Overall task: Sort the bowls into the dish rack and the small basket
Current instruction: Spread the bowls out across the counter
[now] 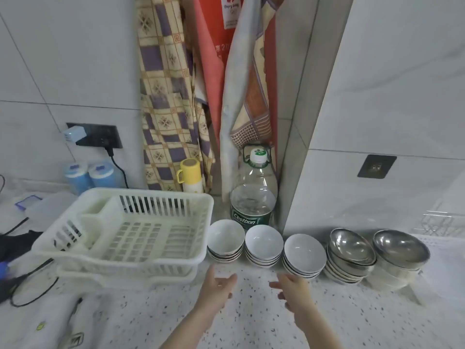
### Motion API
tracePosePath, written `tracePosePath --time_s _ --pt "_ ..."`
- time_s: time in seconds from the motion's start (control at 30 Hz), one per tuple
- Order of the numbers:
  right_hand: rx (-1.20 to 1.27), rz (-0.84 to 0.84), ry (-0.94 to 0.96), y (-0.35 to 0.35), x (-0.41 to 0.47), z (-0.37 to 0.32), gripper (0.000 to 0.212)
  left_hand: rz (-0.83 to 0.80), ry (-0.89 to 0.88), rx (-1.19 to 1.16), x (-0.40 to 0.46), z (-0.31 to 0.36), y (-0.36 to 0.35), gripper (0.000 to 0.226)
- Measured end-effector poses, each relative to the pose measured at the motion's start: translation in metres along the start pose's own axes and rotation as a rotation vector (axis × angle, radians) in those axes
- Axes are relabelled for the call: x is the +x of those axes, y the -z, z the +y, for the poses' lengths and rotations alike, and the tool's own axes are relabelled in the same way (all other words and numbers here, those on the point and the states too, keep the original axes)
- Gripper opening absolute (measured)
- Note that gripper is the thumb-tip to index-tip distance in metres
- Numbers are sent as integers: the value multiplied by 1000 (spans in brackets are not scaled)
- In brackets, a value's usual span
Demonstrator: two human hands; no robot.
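A white plastic dish rack (75, 250) sits empty on the speckled counter at the left. To its right stand three stacks of white bowls: the left stack (225, 240), the middle stack (263, 245) and the right stack (304, 255). Further right are two stacks of steel bowls, one (351, 255) beside the other (400, 255). My left hand (216, 288) is open, just in front of the left and middle white stacks. My right hand (293, 289) is open too, in front of the right white stack. Neither hand touches a bowl. No small basket is clearly visible.
A large Cestbon water bottle (253, 197) stands behind the white bowls, with a yellow flask (190, 176) to its left. Two blue containers (90, 176) and a wall socket with a charger (93, 136) are at the back left. Black cables (32, 280) lie left of the rack. A wire rack (437, 222) is far right.
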State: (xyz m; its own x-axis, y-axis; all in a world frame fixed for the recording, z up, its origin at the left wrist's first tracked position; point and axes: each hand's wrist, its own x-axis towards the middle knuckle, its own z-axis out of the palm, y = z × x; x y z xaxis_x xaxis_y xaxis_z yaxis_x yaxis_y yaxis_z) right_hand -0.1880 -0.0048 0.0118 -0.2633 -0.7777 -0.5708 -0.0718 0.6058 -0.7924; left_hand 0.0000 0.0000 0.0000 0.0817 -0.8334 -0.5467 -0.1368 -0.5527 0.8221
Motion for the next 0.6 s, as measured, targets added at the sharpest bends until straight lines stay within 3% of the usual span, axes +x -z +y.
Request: tracePosePath --time_s 0.17,0.37,0.6 --pt "289 -15 -172 -24 15 -11 18 24 20 -89 31 19 -7 83" --pt "185 100 -118 -48 41 -20 27 97 34 -162 60 19 -11 69" --pt "24 290 -51 -63 67 -19 23 201 -4 -251 71 28 -11 26"
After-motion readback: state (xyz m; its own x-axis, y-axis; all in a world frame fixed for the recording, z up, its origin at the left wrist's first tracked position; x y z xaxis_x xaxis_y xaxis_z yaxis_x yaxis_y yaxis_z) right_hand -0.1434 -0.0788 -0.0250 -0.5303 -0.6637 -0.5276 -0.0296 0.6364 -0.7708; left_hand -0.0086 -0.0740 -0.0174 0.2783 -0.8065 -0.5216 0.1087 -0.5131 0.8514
